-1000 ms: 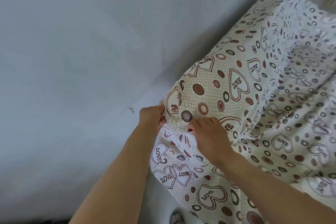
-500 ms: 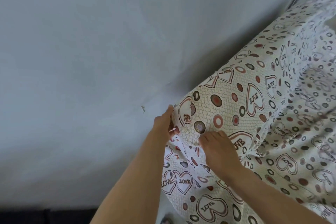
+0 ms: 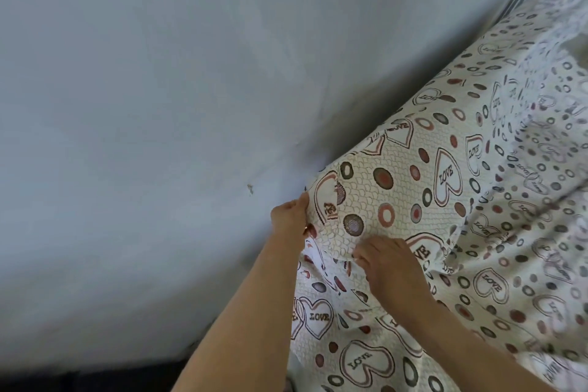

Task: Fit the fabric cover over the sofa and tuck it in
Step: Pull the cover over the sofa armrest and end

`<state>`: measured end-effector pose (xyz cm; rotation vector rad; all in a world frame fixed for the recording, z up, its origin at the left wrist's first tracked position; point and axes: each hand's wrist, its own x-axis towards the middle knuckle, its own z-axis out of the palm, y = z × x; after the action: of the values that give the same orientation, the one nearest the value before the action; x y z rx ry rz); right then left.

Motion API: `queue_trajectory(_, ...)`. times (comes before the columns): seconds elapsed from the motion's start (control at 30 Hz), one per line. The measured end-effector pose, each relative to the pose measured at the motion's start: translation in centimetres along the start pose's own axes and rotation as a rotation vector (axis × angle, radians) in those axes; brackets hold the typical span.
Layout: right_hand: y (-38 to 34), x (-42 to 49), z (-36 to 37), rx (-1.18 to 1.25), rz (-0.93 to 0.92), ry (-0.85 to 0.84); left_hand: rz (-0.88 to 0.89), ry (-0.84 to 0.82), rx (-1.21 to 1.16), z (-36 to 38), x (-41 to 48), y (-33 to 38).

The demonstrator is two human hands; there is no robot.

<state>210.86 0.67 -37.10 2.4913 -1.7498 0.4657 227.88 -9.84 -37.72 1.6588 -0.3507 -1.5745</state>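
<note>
Fabric cover: white cloth printed with "LOVE" hearts, rings and dots; it lay stretched tight over a rounded corner close to the wall and fell in loose folds lower down and to the right.
Sofa: hidden under the cover, only its bulging shape was visible.
Left hand: it was at the far left edge of the stretched corner, between the cover and the wall, with the fingers curled around the edge of the cloth and the thumb pointing up.
Right hand: it was just below the stretched corner, palm down, with the fingers bent and pinching a fold of the cover.
Wall: pale grey and plain, with one small chipped mark near the left hand.
Floor: a dark strip along the bottom edge.
</note>
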Motion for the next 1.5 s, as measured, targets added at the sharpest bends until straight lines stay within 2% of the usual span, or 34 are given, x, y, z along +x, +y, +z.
queue_trajectory(0.1,-0.1,-1.3,-0.4,-0.008,0.074,0.057,-0.061,-0.163,-0.109,-0.7,-2.5,-1.8)
queue_trajectory(0.17,0.2,-2.1,-0.5,-0.06,0.187,0.103,-0.048,-0.299,-0.214,-1.1,-4.1,-3.7)
queue_trajectory(0.2,0.5,-2.4,-0.5,-0.073,0.231,0.124,-0.024,-0.316,-0.248,-1.1,-4.6,-4.6)
queue_trajectory(0.37,0.9,-3.7,0.4,0.069,0.274,0.068,0.066,-0.027,-0.135,-0.5,-5.4,-5.5)
queue_trajectory(0.43,0.2,-4.3,-0.3,0.258,0.49,0.084,0.043,0.04,-0.173,0.0,-5.4,-6.0)
queue_trajectory(0.5,-0.3,-5.3,-0.6,0.498,0.823,0.076,-0.007,0.077,-0.223,-0.2,-6.1,-7.8)
queue_trajectory(0.57,-0.7,-5.7,-0.4,0.804,1.13,0.022,-0.08,0.024,-0.263,-0.4,-7.0,-10.3)
queue_trajectory(0.63,-1.3,-4.8,-0.1,1.199,1.393,0.053,-0.139,-0.117,-0.322,0.0,-8.3,-11.7)
queue_trajectory(0.67,-1.5,-4.1,0.1,1.351,1.496,0.079,-0.136,-0.154,-0.335,0.4,-8.4,-11.9)
queue_trajectory(0.73,-1.8,-2.5,0.5,1.49,1.614,0.14,-0.119,-0.137,-0.331,1.5,-8.0,-11.6)
queue_trajectory(0.83,-1.7,-1.3,1.1,1.495,1.655,0.202,-0.069,-0.071,-0.311,2.3,-7.1,-11.2)
queue_trajectory(1.03,-3.3,-4.0,4.2,1.242,1.592,0.196,-0.033,0.136,-0.086,0.8,-4.4,-15.6)
queue_trajectory(1.2,-2.8,-5.1,6.1,1.183,1.502,0.181,-0.056,0.028,-0.152,1.2,-3.2,-15.6)
queue_trajectory(1.33,-2.1,-7.3,6.4,1.275,1.67,0.223,-0.148,-0.141,-0.442,0.2,-4.6,-17.8)
queue_trajectory(1.4,-1.7,-7.0,6.3,1.358,1.66,0.211,-0.136,-0.189,-0.411,0.2,-4.9,-18.9)
queue_trajectory(1.5,-1.1,-6.1,6.4,1.339,1.547,0.233,-0.102,-0.159,-0.348,0.9,-4.5,-19.4)
